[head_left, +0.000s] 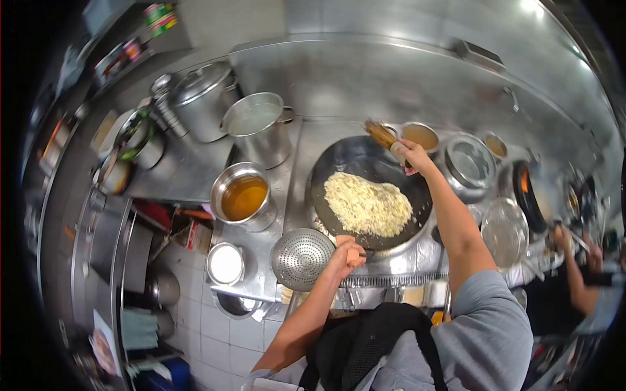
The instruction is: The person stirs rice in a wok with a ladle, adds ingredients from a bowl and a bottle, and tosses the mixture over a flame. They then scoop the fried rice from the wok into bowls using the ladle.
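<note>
Landmark: large black round wok, centre of steel cooktop, holding pale yellow shredded food.
Left hand: at wok's near rim, fingers closed on rim or handle; exact grip cannot tell.
Right hand: over wok's far rim, closed around bamboo-bristle brush.
Perforated round steel strainer: just beside wok's near-left rim.
Steel pot of amber liquid: left of wok.
Small bowl of brown sauce: behind wok.
Another person's arm: well right of wok.
</note>
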Demonstrator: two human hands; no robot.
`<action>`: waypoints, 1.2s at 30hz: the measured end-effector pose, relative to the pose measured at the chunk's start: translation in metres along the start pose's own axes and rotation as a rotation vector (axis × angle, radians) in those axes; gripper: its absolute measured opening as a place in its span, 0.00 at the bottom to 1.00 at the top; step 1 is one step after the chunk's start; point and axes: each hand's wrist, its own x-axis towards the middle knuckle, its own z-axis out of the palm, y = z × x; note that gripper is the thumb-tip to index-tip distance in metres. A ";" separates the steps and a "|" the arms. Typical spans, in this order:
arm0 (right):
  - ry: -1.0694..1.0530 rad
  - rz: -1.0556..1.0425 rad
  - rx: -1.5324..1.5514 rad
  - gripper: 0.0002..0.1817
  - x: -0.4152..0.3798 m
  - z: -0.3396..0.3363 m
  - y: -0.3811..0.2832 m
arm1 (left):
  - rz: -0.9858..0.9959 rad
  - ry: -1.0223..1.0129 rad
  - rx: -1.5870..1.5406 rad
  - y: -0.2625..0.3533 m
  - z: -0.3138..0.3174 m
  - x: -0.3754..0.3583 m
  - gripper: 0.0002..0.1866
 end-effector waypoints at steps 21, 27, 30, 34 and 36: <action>0.882 -0.001 -0.296 0.29 -0.482 0.105 0.302 | 0.028 -0.050 0.036 -0.020 0.004 0.022 0.11; 0.581 0.057 -0.254 0.21 -0.736 0.155 0.350 | -0.154 -0.512 0.140 -0.010 -0.030 0.005 0.11; 0.872 0.387 -0.051 0.18 -0.904 0.172 0.348 | -0.244 -0.766 0.160 -0.038 -0.088 -0.033 0.23; 1.670 0.639 -0.282 0.16 -1.103 0.211 0.338 | -0.459 -0.486 0.106 -0.168 -0.098 -0.175 0.13; 1.794 0.817 -0.460 0.15 -1.179 0.232 0.332 | -0.471 -0.614 0.290 -0.244 -0.127 -0.212 0.14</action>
